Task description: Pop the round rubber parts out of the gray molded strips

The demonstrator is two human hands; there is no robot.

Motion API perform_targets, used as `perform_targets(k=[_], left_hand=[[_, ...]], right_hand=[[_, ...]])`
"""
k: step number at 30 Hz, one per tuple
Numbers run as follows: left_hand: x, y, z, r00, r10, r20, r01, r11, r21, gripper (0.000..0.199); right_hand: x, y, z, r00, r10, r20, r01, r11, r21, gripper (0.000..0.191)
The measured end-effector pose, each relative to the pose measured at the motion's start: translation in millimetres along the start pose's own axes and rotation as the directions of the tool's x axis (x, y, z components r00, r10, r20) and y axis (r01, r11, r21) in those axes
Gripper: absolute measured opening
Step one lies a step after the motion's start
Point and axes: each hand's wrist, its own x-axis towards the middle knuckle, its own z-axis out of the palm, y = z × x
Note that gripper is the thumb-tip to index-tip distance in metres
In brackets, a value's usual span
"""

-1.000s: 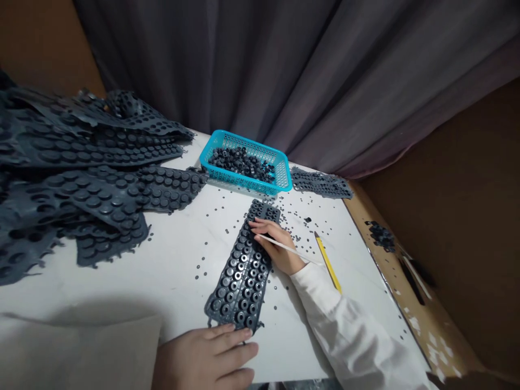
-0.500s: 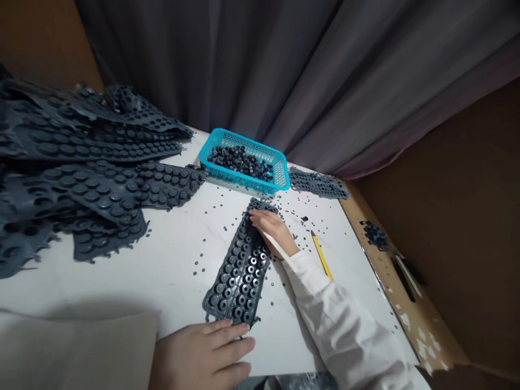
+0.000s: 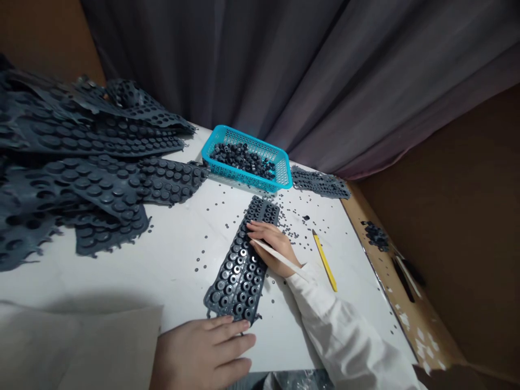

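Observation:
A dark grey rubber strip (image 3: 234,273) studded with rows of round, ring-topped parts lies lengthwise on the white table. My left hand (image 3: 207,349) rests flat at its near end, fingers spread and fingertips touching the edge. Over the strip's upper middle, my right hand (image 3: 274,246) is closed around a slim white stick (image 3: 280,257). The stick's tip is hidden by the fingers, so I cannot tell what it touches. Small dark discs (image 3: 290,233) are scattered on both sides of the strip.
Beyond the strip stands a blue basket (image 3: 247,183) of small dark rubber parts. Large studded rubber sheets (image 3: 101,184) are heaped at left. A yellow pencil-like tool (image 3: 325,261) and another rubber strip (image 3: 320,183) lie right. A grey curtain (image 3: 260,65) hangs behind.
My right hand has moved along the strip towards me with the white stick, uncovering the studs at the far end. My left hand stays at the near edge.

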Motion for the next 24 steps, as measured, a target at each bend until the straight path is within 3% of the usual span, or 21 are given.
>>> perform_targets(k=[4,11,13,15,18,20,24], left_hand=[[0.2,-0.8,-3.3,1.0,0.009,-0.004,-0.009,1.0,0.004,0.028],[-2.5,-1.0,-1.4,0.999,0.001,0.046,0.001,0.999,-0.054,0.033],[-2.9,-0.8,-1.2,0.998,-0.004,0.066,0.009,0.997,-0.079,0.034],[-3.0,-0.9,-1.4,0.998,-0.004,0.07,0.011,0.994,-0.106,0.036],[-2.3,-1.5,-3.2,0.995,-0.005,0.1,0.02,0.988,-0.154,0.038],[-1.0,-2.1,-6.9,0.99,-0.006,0.139,0.033,0.981,-0.189,0.039],[3.1,-1.5,-22.5,0.979,-0.021,0.203,0.072,0.966,-0.247,0.044]], right_hand=[[4.0,2.9,-2.2,0.997,-0.07,0.034,0.073,0.993,-0.089,0.015],[12.4,15.3,-6.9,0.958,-0.177,0.226,0.235,0.936,-0.263,0.015],[15.7,19.9,-8.0,0.97,-0.152,0.189,0.202,0.936,-0.287,0.016],[17.8,21.6,-9.0,0.994,-0.081,0.071,0.099,0.945,-0.312,0.017],[15.0,14.6,-9.2,0.996,0.053,-0.073,-0.069,0.969,-0.235,0.016],[8.5,4.8,-7.7,0.995,0.089,-0.047,-0.094,0.991,-0.097,0.015],[-5.8,-11.1,-2.6,0.996,0.049,0.079,-0.055,0.995,0.08,0.016]])
